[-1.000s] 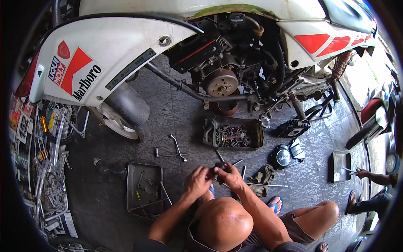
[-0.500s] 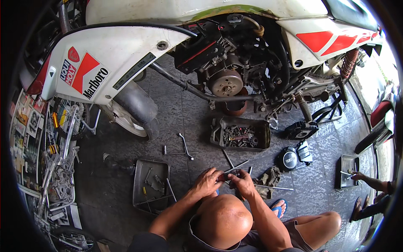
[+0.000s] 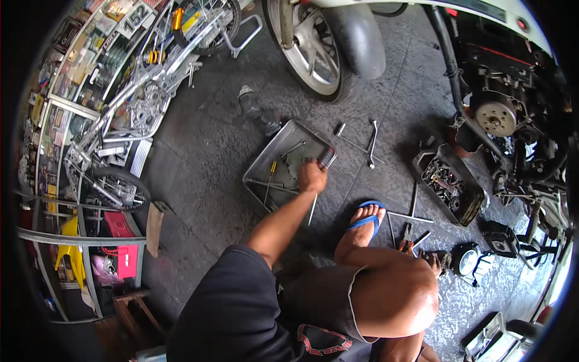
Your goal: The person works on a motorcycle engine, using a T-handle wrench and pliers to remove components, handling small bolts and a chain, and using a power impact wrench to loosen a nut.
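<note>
My left hand point(image 3: 313, 177) reaches over the grey metal tray point(image 3: 256, 158), its fingers closed round a short cylinder point(image 3: 327, 158) with dark red and grey on it; the kind is unclear. Inside the tray lie a yellow-handled screwdriver point(image 3: 273, 168), a wrench point(image 3: 294, 148) and other metal pieces. Beyond my raised knee, part of my right hand point(image 3: 435, 264) shows beside a crumpled rag point(image 3: 445, 259). The knee hides most of that hand, so its grip is unclear. Near it are pliers with orange handles point(image 3: 406, 239) and a T-handle wrench point(image 3: 411, 216).
A pan of bolts and small parts point(image 3: 443, 181) stands before the opened motorcycle engine point(image 3: 494, 117). Wrenches point(image 3: 372, 145) lie on the floor. An engine cover point(image 3: 468, 260) sits at right. A bare motorcycle frame point(image 3: 142, 90) and shelves point(image 3: 72, 241) line the left side.
My view has swung left. My hands, together over the knee before, are now apart: the left has moved to the tray with the dark red piece, the right to beside the rag.
</note>
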A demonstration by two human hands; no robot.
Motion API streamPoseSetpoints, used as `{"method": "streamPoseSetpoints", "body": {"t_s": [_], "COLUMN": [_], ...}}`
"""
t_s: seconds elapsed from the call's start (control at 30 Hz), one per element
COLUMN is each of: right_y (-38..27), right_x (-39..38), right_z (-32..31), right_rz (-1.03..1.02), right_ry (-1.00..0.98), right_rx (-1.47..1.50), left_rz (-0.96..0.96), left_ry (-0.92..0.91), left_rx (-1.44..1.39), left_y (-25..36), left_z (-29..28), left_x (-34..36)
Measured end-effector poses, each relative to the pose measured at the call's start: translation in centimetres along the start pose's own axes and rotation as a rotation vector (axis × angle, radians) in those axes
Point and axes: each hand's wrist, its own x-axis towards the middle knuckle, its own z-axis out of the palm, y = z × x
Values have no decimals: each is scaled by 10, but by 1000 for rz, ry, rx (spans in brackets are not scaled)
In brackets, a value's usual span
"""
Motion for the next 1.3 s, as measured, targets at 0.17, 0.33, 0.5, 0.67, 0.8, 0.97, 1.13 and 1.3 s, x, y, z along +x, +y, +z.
{"method": "streamPoseSetpoints", "body": {"t_s": [0.17, 0.33, 0.5, 0.67, 0.8, 0.97, 1.13, 1.3], "right_y": [-1, -7, -10, -15, -1, -13, -28, -19], "right_x": [-15, -23, -26, -27, -29, -32, -23, -20], "right_z": [-10, -14, -21, -23, 2, 5, -13, 11], "right_rz": [-94, -132, -122, -125, -98, -148, -295, -473], "right_ry": [72, 131, 167, 192, 146, 223, 136, 212], "right_rx": [-234, -325, -373, -400, -408, -454, -425, -612], "left_rz": [-33, 59, -120, -73, 31, -50, 11, -495], "left_ry": [-18, 164, 171, 202, 175, 166, 746, 118], "left_rx": [150, 136, -137, -121, -132, -231, -146, -682], "left_y": [-66, -99, -83, -110, -151, -110, -44, -65], "left_z": [-29, -56, -83, -84, -87, -64, -131, -182], "left_x": [53, 80, 71, 17, -40, -28, 110, 234]}}
